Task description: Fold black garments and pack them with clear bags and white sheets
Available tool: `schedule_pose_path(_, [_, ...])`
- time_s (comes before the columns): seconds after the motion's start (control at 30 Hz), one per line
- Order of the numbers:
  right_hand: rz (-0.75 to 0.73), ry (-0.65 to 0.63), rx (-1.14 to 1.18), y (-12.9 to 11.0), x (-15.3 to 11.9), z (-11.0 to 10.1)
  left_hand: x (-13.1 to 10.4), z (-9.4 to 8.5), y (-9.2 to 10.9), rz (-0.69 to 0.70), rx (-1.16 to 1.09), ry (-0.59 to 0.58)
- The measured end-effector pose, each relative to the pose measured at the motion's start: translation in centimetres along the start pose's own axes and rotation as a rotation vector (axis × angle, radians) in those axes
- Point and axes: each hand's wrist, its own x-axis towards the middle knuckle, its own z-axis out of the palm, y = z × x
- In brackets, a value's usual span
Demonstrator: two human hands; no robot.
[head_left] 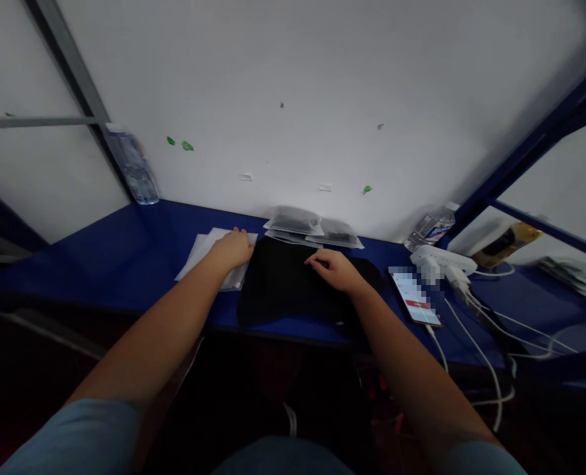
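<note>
My left hand (233, 249) lies on the upper right part of a small stack of whitish translucent plastic bags (198, 254) on the blue table. Its fingers are bent down around the edge of the top bag. My right hand (336, 269) hovers over or rests on a folded black garment (278, 277); which of the two I cannot tell. Its fingers are loosely curled, the thumb is a little apart, and nothing shows between them. A small light mark sits near the garment's front edge. Behind the garment, several filled translucent packets (293, 221) with dark contents lie against the wall.
A clear bottle (132, 165) stands at the back left. On the right are another bottle (429, 227), a white power strip (446, 259) with plugs, a lit phone (414, 295) on a cable, and loose white cables (481, 363). A white wall (323, 86) closes the table's back.
</note>
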Motion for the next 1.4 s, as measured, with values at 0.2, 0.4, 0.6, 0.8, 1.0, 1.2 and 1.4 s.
schedule_pose_path(0.2, [0.011,-0.064,-0.171,-4.3,0.0,0.2,-0.8,0.8,0.6,0.007,0.059,0.091])
schedule_pose_path(0.4, [0.081,-0.014,-0.461,-12.0,-0.5,4.2,-0.2,1.1,1.0,0.178,0.061,0.142])
schedule_pose_path(0.6, [0.222,-0.106,-0.543,-13.0,0.2,6.5,0.1,0.6,0.7,0.317,0.041,0.070])
schedule_pose_path(0.8, [0.297,0.043,-0.406,-12.6,0.2,5.0,0.4,0.4,0.4,0.330,0.082,0.052])
schedule_pose_path(1.0, [0.486,0.341,-0.278,-9.5,-2.0,1.1,0.6,0.6,0.3,0.347,0.023,0.086])
schedule_pose_path(1.2, [0.744,0.227,-0.437,-6.2,-5.2,-0.2,0.6,0.5,0.5,0.390,-0.026,0.095])
schedule_pose_path(1.4, [0.809,0.132,-0.561,-6.2,-5.8,0.5,-0.1,-0.2,1.1,0.585,-0.173,0.048])
